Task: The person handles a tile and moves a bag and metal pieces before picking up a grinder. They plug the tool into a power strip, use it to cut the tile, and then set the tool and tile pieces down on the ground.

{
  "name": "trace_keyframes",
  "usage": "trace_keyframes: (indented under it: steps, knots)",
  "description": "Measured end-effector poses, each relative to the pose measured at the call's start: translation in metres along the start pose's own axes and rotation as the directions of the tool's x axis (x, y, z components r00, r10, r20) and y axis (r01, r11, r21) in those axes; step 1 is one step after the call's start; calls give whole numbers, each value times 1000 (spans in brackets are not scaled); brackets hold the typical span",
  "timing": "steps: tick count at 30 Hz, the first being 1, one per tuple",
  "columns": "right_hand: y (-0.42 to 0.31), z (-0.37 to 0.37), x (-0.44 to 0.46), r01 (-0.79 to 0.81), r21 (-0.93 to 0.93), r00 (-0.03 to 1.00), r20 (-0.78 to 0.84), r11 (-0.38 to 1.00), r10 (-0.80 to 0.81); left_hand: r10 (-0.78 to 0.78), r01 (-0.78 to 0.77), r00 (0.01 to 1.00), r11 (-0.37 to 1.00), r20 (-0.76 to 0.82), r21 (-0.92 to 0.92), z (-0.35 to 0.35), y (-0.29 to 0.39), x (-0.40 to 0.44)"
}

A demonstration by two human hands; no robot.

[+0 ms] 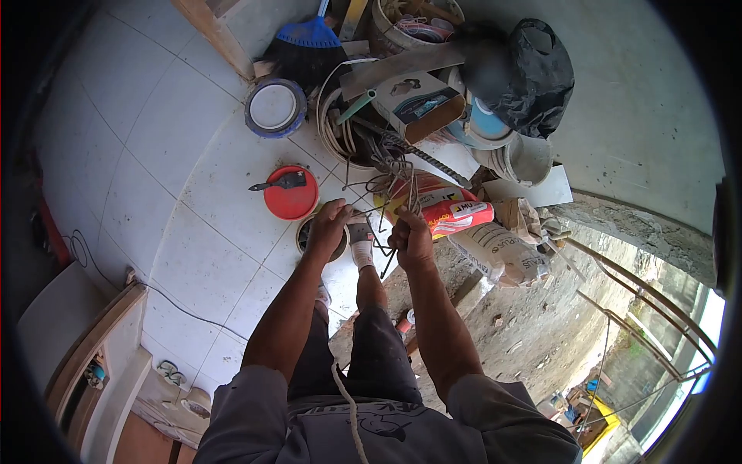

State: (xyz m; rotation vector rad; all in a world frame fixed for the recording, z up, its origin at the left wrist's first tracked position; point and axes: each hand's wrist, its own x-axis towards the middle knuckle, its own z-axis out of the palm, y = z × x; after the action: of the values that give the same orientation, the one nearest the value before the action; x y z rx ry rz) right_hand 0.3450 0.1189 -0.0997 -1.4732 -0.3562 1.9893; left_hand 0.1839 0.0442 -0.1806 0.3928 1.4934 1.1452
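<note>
The right hand (412,240) is closed round a bunch of bent metal rods (413,203), above the tiled floor (224,170) near its edge with the bare ground (510,325). The left hand (328,228) seems to pinch one rod. I'd grip the bunch firmly and tease gently, lest hooked ends snag.

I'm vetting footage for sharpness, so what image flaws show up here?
Head view: strong fisheye bending, with curved joints in the floor tiles and dark, vignetted corners; daylight blows out the opening at lower right; a smudgy dark blur sits beside the black bag; the thin bent wires between the hands are too small to separate clearly.
</note>
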Motion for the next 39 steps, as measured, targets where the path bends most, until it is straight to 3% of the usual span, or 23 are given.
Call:
trace_keyframes:
  steps: [1, 2, 3, 6, 8, 9, 10, 12, 13, 15, 19, 21, 22, 24, 27, 31, 33, 36, 39]
  knots:
    - [9, -12, 1, -39, 11, 999, 2, 999, 39, -3, 3, 1000, 1000, -1, -5, 9, 6, 14]
    - [19, -25, 4, -85, 24, 996, -1, 996, 85, 85, -88, 996, 957, 25, 277, 21, 9, 28]
    - [21, -30, 5, -96, 25, 995, -12, 995, 97, 157, -174, 984, 827, 79, 535, 34, 12, 42]
    - [20, -32, 0, -90, 22, 996, 6, 996, 90, -30, 15, 999, 896, 28, 444, 69, 3, 90]
    - [12, -29, 2, -126, 40, 991, 51, 991, 124, -97, 67, 991, 957, 91, 283, 81, -21, 109]
    - [8, -29, 4, -148, 64, 986, 86, 987, 142, -82, 78, 991, 996, 102, 34, 86, -22, 111]
    - [6, -30, 7, -151, 68, 986, 87, 986, 145, -84, 81, 991, 996, 101, 39, 89, -23, 113]
    - [3, -31, 12, -159, 94, 982, 114, 983, 148, -247, 240, 968, 960, -38, -146, 92, -24, 107]
    - [3, -33, 15, -164, 102, 982, 111, 981, 153, -253, 246, 967, 959, -39, -139, 91, -25, 104]
    - [2, -36, 23, -171, 126, 983, 92, 977, 160, -115, 89, 989, 965, -91, -248, 85, -28, 101]
    - [-3, -36, 29, -204, 139, 975, 121, 969, 188, -205, 192, 962, 978, -181, -88, 72, -39, 103]
    - [-5, -36, 32, -196, 149, 970, 175, 969, 169, -312, 337, 938, 921, -148, 193, 67, -37, 107]
    - [-6, -34, 32, -202, 146, 969, 176, 969, 175, -316, 342, 936, 920, -153, 190, 69, -33, 104]
    - [-9, -32, 30, -195, 51, 967, 179, 980, 183, -438, 410, 897, 876, -64, -256, 79, -25, 99]
    - [-4, -30, 26, -193, -67, 962, 182, 979, 202, -416, 375, 909, 836, -16, -400, 84, -22, 100]
    - [-8, -15, 26, -195, -14, 960, 200, 981, 194, -385, 351, 923, 824, 14, -444, 85, -10, 95]
    - [-8, -8, 41, -107, 236, 967, 250, 966, 46, -375, 365, 924, 804, 77, -470, 80, -14, 95]
    - [-19, -2, 36, -156, 275, 935, 350, 949, 53, -496, 474, 865, 762, 72, -441, 65, -21, 100]
    - [-18, -24, 18, -173, 162, 918, 385, 972, 99, -438, 422, 899, 845, 26, -329, 62, -1, 97]
